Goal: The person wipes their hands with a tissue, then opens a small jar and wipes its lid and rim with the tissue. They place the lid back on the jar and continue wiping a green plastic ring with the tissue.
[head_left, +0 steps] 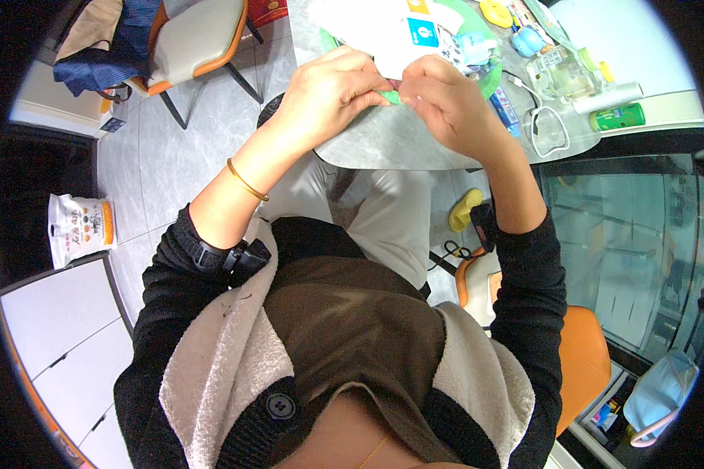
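My left hand (343, 88) and my right hand (440, 97) meet over the near part of a grey stone-look table (381, 143). Between their fingertips is a small piece of green material (392, 97) with a dark reddish bit beside it; its exact kind is hard to tell. My left thumb and fingers pinch its left end, my right fingers its right end. Just beyond the hands lie bright white sheets or packaging with a blue label (423, 32), on top of a round green mat (493, 79).
On the table's right are a white cable (532, 94), a clear plastic container (554, 70), a plastic-wrapped roll (610, 98), a green canister (619, 117) and a blue packet (506, 108). A grey-and-orange chair (193, 41) stands left, a white bag (82, 228) on the cabinet side.
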Available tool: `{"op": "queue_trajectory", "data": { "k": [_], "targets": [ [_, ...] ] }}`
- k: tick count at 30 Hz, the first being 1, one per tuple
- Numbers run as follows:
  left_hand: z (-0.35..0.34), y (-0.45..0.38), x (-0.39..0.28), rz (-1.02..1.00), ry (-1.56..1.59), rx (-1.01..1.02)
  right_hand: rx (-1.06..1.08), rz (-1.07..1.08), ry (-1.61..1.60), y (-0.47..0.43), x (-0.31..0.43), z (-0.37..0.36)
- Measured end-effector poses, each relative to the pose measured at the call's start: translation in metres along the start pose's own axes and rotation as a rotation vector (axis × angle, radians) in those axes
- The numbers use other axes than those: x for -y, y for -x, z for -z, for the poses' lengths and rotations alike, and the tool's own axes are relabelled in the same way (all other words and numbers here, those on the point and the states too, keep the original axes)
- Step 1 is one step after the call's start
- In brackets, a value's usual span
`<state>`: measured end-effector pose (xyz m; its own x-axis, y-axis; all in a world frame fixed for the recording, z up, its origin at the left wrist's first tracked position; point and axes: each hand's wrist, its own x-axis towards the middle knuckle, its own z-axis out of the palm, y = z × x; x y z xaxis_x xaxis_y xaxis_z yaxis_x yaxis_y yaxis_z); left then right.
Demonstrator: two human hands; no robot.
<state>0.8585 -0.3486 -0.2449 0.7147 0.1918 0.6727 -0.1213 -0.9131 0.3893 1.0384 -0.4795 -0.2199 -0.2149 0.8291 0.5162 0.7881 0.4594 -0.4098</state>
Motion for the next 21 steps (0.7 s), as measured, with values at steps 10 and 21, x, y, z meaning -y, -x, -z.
{"op": "queue_trajectory", "data": {
  "k": [10, 21],
  "targets": [
    [-0.0003, -0.0002, 0.0006, 0.009, 0.007, 0.003, 0.033, -0.022, 0.014, -0.0012, 0.0021, 0.0001],
    [0.0024, 0.0003, 0.0004, 0.011, 0.004, 0.017, -0.147, -0.078, -0.079, 0.0021, -0.0028, -0.0004]
  ]
}}
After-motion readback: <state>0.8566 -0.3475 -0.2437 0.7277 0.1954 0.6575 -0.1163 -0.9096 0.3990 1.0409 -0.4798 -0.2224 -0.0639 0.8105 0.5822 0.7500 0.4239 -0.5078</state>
